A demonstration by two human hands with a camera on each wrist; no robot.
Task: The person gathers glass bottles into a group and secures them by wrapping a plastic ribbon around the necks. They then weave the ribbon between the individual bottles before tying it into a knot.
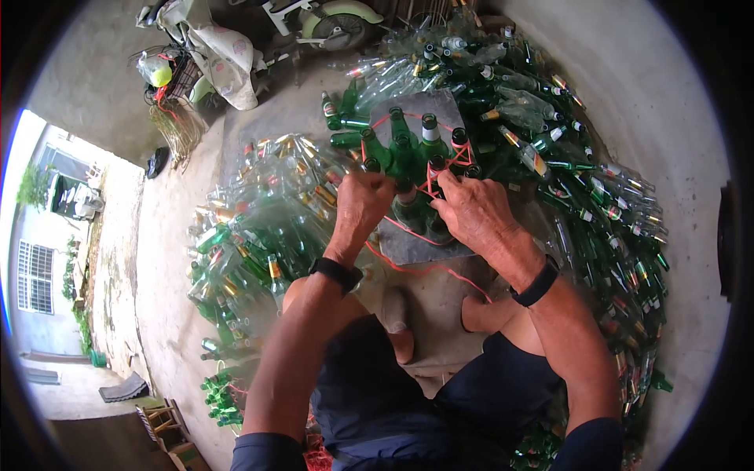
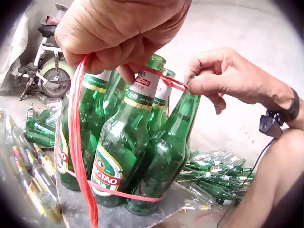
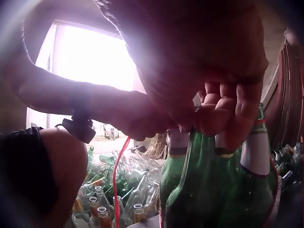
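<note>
A cluster of several green beer bottles (image 2: 118,147) stands upright on a dark slab (image 1: 400,250), some with Tsingtao labels. Red twine (image 2: 128,194) runs round their lower bodies, and more is strung between the necks. My left hand (image 1: 363,200) grips the twine close over the near-left necks, its fingers curled; a loose strand (image 2: 78,137) hangs down from the fist. At the near-right neck, my right hand (image 1: 479,208) pinches the twine between thumb and fingers. In the right wrist view, my right hand (image 3: 204,61) hides the tops of some bottles.
Heaps of loose bottles lie left (image 1: 267,204) and right (image 1: 605,212) of the slab. A twine tail (image 1: 424,271) trails near my feet. Behind are a scooter (image 1: 338,27) and a bundle of pale strands (image 1: 174,129). A concrete wall (image 1: 683,157) rises on the right.
</note>
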